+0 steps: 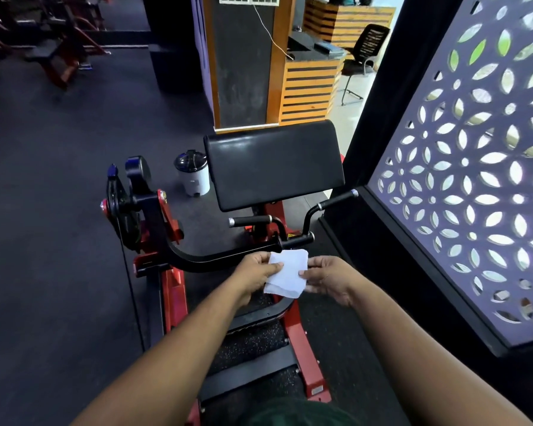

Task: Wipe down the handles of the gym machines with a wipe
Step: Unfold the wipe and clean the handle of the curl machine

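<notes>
At the far left, dark red steel frames of other gym machines [65, 53] stood blurred on the matte black rubber floor [43, 210]. Nearer, the red-and-black steel curl machine [154, 229] carried round black weight plates [120, 204] on its left side, and a curved black tubular lever arm [197, 258] swept from there toward the middle. A small white pedal bin with a smoky domed lid [194, 175] sat on the floor just beside the glossy black vinyl arm pad [274, 164], a rounded rectangle tilted toward the camera. Below the pad, two black grip handles with chrome end collars [250, 221] angled outward; the right one [337, 200] rose toward the wall.

The left hands [253, 272] reached forward on a straight forearm, thumb and fingers pinching the left edge of the white, soft, folded rectangular wipe [286, 273]. The wipe hung in the air between both hands, in front of the lever arm's black end and clear of the handles. The right hands [326, 279] pinched its right edge, fingers loosely curled beneath.

Beyond, an orange slatted wooden counter [308, 87] and a black mesh office chair [370, 47] stood in daylight. At the right, a grey panel cut with petal-shaped openings [474, 179] leaned in a black frame.
</notes>
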`<state>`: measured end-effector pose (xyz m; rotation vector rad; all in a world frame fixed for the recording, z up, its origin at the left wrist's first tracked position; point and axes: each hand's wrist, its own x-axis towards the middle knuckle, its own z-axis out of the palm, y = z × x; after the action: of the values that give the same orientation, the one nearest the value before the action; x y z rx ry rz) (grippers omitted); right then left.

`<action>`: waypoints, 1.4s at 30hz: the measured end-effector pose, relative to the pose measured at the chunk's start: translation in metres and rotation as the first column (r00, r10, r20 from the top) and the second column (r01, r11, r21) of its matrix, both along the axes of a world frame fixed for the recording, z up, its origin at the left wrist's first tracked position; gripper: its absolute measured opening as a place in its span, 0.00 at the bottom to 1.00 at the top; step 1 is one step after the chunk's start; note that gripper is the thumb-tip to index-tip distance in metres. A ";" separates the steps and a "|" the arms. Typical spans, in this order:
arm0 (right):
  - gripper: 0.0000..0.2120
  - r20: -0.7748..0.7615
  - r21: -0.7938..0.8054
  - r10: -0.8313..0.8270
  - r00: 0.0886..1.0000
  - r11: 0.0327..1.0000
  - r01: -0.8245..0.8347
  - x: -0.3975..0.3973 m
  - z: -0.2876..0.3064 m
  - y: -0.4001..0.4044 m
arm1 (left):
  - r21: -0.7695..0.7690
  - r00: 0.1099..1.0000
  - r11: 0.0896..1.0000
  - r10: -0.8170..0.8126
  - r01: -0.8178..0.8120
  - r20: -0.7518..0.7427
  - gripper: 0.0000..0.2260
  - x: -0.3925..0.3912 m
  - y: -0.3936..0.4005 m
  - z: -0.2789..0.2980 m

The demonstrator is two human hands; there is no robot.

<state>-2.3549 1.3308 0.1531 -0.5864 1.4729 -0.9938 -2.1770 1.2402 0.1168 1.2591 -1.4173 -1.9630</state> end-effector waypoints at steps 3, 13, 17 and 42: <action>0.11 -0.135 -0.202 -0.087 0.987 0.978 0.059 -0.005 0.012 -0.009 | -0.109 0.994 0.992 -0.069 0.059 -0.085 0.14 -0.002 -0.019 0.020; 0.13 -0.335 -0.450 -0.160 0.928 0.893 -0.008 -0.057 0.009 -0.048 | 0.058 0.976 0.998 0.002 0.010 -0.219 0.15 -0.051 -0.062 0.025; 0.15 -0.282 -0.381 -0.159 0.946 0.924 0.042 -0.084 -0.021 -0.069 | 0.018 0.995 0.999 -0.045 0.046 -0.086 0.15 -0.084 -0.080 -0.004; 0.21 -0.941 -0.261 -0.235 0.242 0.962 -0.084 -0.308 -0.209 -0.276 | -0.171 0.186 0.188 -0.063 0.967 0.981 0.27 -0.209 -0.300 -0.201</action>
<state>-2.6634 1.0545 -0.0563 -1.5674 2.5248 -0.8958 -2.3856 0.9401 -0.0847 1.0721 -3.3771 -0.2089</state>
